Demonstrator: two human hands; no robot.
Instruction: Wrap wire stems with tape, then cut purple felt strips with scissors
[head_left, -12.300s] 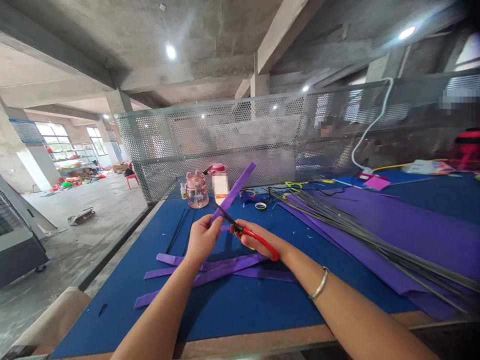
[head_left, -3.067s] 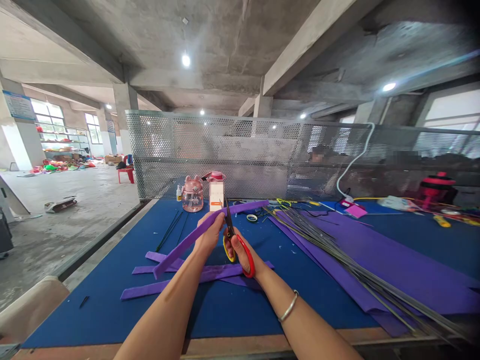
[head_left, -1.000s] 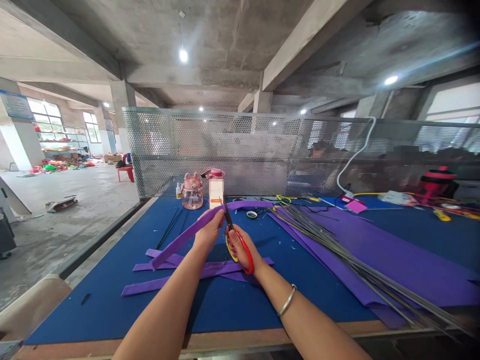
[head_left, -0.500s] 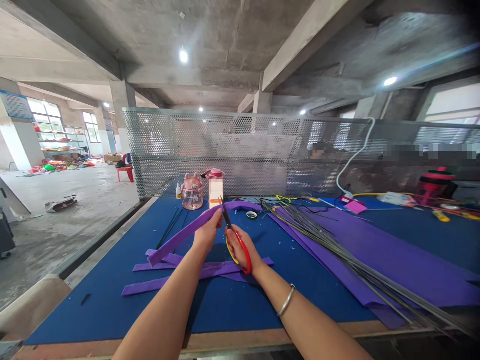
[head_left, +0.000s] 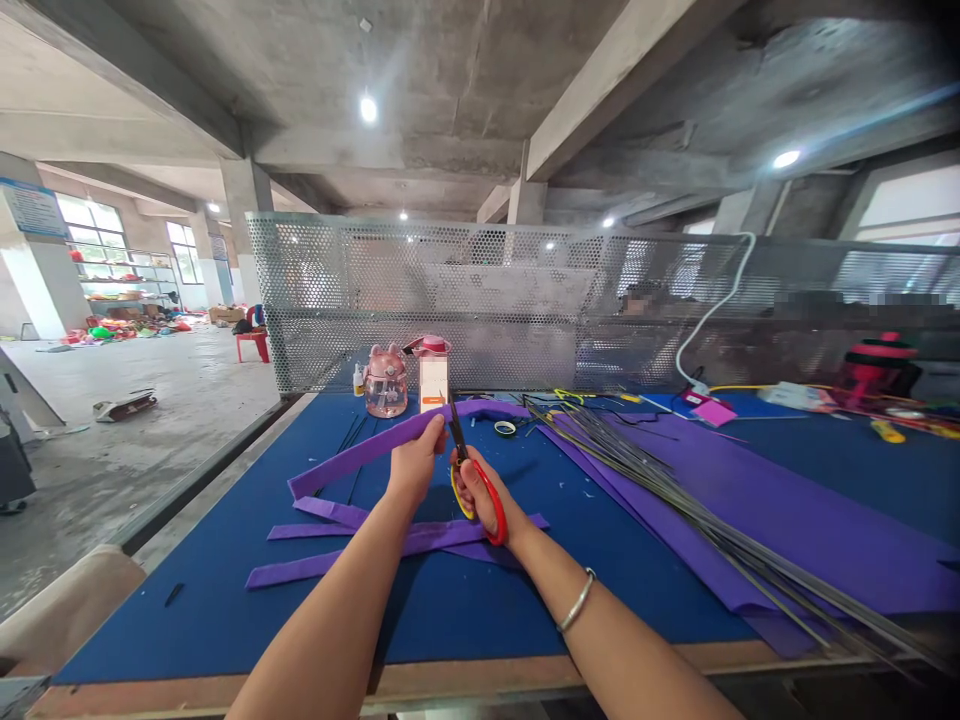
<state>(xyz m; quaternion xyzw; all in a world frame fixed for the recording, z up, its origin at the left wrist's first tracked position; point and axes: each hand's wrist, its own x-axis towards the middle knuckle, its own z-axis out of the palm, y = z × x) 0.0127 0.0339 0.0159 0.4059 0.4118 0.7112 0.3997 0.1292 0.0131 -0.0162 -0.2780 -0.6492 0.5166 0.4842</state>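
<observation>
A long purple fabric strip (head_left: 360, 452) is pinched in my left hand (head_left: 416, 462), above the blue table. One end of it droops to the left, and the rest runs right behind the scissors. My right hand (head_left: 480, 490) grips scissors (head_left: 496, 510) with one red and one yellow handle loop. Their dark blades point up and away from me and cross the strip just right of my left fingertips. Several cut purple strips (head_left: 322, 567) lie crossed on the table under my forearms and hands.
Purple sheets (head_left: 720, 490) and a bundle of grey wires (head_left: 675, 500) cover the right side. A tape roll (head_left: 505, 429), a pink bottle (head_left: 387, 385) and a phone-like screen (head_left: 433, 380) sit further back. A perforated metal panel (head_left: 450, 300) bounds the table's far edge.
The strip's left end has swung slightly up and left. The scissors have tilted more upright across the strip; both hands stay nearly in place.
</observation>
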